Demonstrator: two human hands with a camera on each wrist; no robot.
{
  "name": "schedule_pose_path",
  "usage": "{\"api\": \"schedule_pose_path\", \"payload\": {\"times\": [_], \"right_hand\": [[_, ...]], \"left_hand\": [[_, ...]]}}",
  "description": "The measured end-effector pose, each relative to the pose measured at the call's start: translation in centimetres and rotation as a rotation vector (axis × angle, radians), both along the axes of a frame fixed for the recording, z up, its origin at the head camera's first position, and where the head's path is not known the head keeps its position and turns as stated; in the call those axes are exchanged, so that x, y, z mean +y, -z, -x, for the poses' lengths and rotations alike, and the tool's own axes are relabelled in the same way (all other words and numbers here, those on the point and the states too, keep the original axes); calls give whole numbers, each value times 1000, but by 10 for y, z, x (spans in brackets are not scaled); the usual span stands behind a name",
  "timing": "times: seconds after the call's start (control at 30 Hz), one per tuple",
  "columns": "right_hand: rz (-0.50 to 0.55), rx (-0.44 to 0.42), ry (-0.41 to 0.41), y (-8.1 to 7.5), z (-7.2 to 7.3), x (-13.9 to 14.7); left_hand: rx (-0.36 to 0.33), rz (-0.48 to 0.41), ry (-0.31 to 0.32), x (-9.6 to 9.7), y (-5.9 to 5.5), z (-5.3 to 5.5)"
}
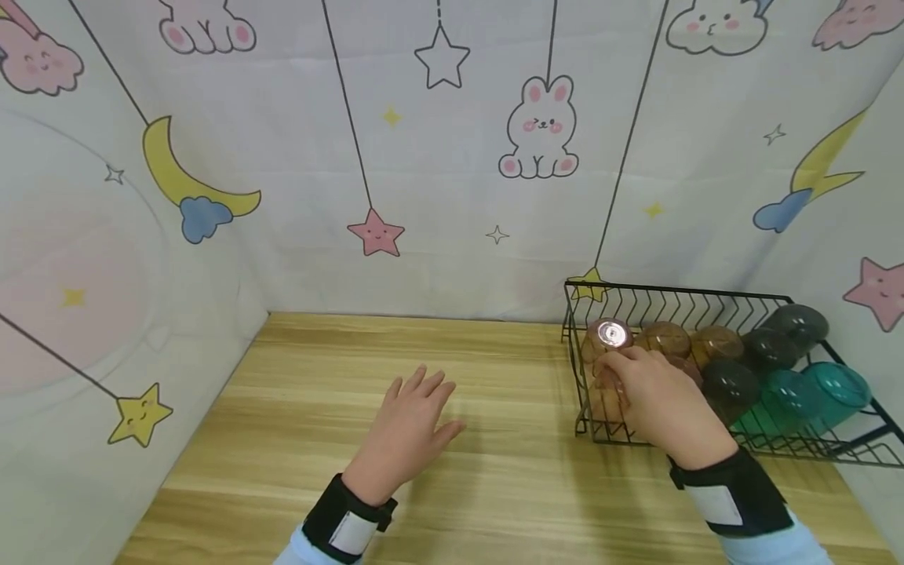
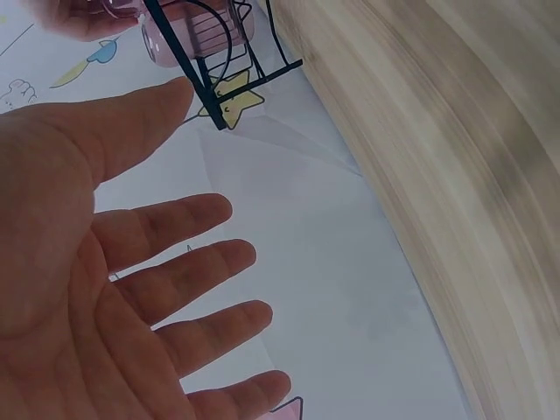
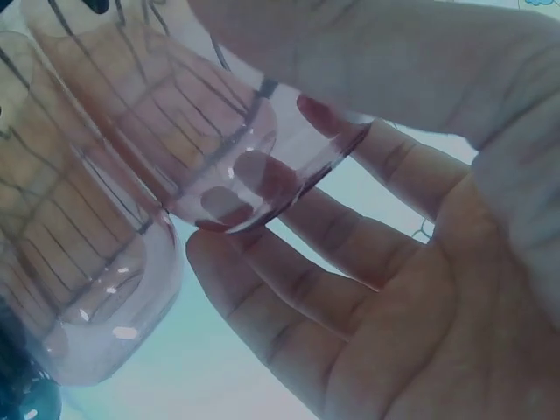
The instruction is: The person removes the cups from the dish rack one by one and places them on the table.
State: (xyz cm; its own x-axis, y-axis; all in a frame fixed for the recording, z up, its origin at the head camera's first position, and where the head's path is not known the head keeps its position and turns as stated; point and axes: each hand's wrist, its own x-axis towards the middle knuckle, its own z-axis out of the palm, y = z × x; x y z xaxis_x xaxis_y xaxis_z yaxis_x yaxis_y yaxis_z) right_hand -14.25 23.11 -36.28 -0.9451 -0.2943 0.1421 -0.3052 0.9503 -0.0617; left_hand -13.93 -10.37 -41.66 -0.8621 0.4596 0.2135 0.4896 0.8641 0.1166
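Observation:
My right hand [image 1: 660,404] reaches into the left end of a black wire rack [image 1: 678,292]. There its thumb and fingers grip a clear pink cup [image 3: 188,122], seen close up in the right wrist view. Beside that cup stands a second pinkish see-through cup [image 3: 96,302]. A pink cup with a shiny round base [image 1: 611,334] sits at the rack's back left corner. My left hand [image 1: 410,431], its fingers spread and holding nothing, is over the wooden table left of the rack. The left wrist view shows its palm and straight fingers.
The rack also bears several see-through cups: amber cups [image 1: 715,345], dark grey cups [image 1: 730,388] and teal cups [image 1: 836,392]. The wooden tabletop [image 1: 297,392] stretches to the left. A white cartoon-printed cloth [image 1: 452,180] hangs behind and at both sides.

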Motion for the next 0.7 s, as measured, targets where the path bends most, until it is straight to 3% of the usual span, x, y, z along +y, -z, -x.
{"api": "schedule_pose_path", "payload": {"times": [0.17,0.33,0.47,0.7], "right_hand": [[8,31,16,-11,-8,3],[53,-18,101,-36,-20,8],[110,-8,158,-51,-28,10],[189,49,136,-54,-33,1]], "left_hand": [[12,-5,-5,-1,1,1],[24,-36,-29,-2,0,1],[46,-37,-69,-4,-1,1],[63,-60,-163,-5,-2,1]]}}
